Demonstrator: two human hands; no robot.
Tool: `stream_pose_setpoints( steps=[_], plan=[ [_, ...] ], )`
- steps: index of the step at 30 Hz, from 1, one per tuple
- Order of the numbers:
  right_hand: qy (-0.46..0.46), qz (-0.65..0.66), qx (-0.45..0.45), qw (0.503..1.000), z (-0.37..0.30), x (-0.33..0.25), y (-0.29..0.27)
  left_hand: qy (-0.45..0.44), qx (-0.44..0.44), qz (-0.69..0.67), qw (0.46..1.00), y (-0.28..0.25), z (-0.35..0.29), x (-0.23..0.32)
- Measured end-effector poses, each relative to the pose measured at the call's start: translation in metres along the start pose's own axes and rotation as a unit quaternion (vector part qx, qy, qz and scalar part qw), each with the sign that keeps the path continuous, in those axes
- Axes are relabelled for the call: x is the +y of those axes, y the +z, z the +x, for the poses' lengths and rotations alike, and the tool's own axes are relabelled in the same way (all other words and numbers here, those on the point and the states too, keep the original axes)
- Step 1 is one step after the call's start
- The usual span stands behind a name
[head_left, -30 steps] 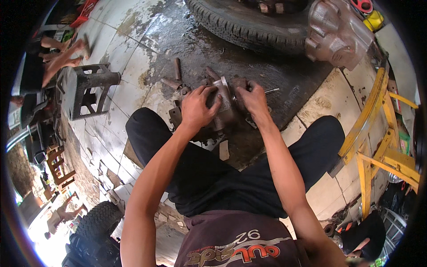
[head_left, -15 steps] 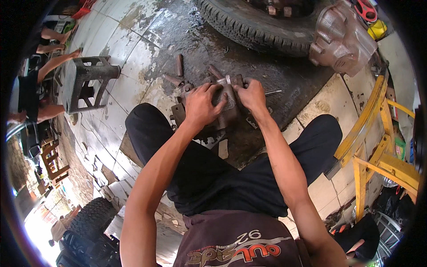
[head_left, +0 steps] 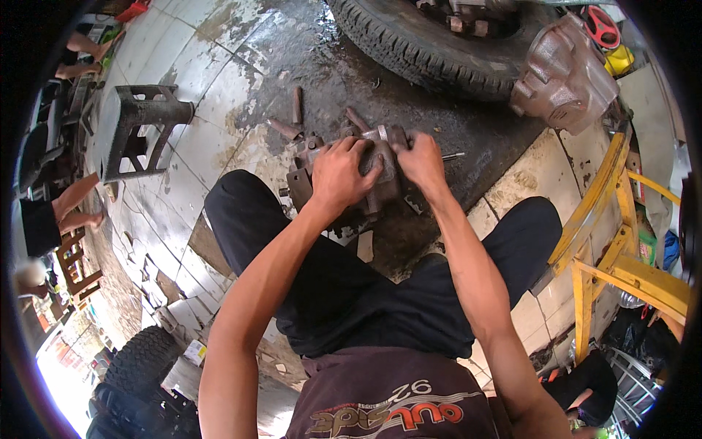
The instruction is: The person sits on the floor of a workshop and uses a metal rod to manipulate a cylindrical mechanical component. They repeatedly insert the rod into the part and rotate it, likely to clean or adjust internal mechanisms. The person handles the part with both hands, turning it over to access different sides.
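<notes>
A greasy metal housing (head_left: 383, 192) sits on the dark, oily ground between my bent legs. My left hand (head_left: 341, 170) lies over its top, with the fingers curled round it and the thumb toward the middle. At the far right side of the housing, my right hand (head_left: 423, 159) has its fingers bent round a dark round fitting (head_left: 397, 137), beside a brighter metal collar. Part of that fitting is hidden by the fingers. Beyond my hands lie a rusty upright pin (head_left: 297, 104), a slanted pin (head_left: 284, 129) and another pin (head_left: 356, 118). A thin shiny rod (head_left: 453, 156) lies right of my right hand.
A large tyre (head_left: 431, 62) lies at the far side, beside a brown cast metal casing (head_left: 564, 80). A grey plastic stool (head_left: 142, 128) stands left on white tiles. To the right is a yellow metal frame (head_left: 621, 274). Other people's legs (head_left: 77, 201) show far left.
The whole view has shifted slightly. Both hands remain on the housing, with only a small movement of the right-hand fingers at the fitting. At the far left, people's legs appear in different places.
</notes>
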State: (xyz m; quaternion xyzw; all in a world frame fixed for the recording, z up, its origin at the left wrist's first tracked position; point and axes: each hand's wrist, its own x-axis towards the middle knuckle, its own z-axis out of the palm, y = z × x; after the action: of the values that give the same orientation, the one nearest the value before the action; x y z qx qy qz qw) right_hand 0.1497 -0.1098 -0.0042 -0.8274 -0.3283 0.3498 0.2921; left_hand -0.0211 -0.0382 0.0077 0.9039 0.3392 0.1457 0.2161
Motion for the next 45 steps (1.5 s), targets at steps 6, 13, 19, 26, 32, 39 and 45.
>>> stream_pose_setpoints(
  steps=[6, 13, 19, 26, 32, 39, 45],
  plan=[
    [0.008, -0.022, -0.015, 1.0, 0.004, -0.006, 0.0, -0.016, -0.006, -0.009, 1.0, -0.003, -0.001, -0.001],
    [-0.024, -0.03, 0.057, 0.998, 0.022, -0.006, 0.012, -0.028, -0.011, -0.02, 0.999, -0.001, 0.002, 0.006],
    [-0.038, -0.05, 0.06, 0.996, 0.005, -0.003, 0.009, -0.008, 0.027, -0.007, 1.0, 0.001, 0.0, 0.0],
    [-0.042, -0.033, 0.046, 0.998, -0.002, -0.011, 0.01, -0.024, 0.02, -0.006, 1.0, -0.001, -0.003, -0.002],
    [-0.086, -0.087, 0.024, 0.992, 0.032, -0.02, 0.011, -0.028, 0.008, -0.021, 0.999, 0.001, 0.0, 0.002],
    [-0.039, -0.045, -0.033, 0.998, 0.021, -0.022, 0.018, -0.028, 0.009, -0.034, 0.999, 0.0, -0.001, -0.002],
    [0.002, 0.089, 0.048, 0.995, 0.0, 0.012, 0.022, -0.017, 0.015, -0.035, 0.999, -0.001, -0.001, -0.003]
  ],
)
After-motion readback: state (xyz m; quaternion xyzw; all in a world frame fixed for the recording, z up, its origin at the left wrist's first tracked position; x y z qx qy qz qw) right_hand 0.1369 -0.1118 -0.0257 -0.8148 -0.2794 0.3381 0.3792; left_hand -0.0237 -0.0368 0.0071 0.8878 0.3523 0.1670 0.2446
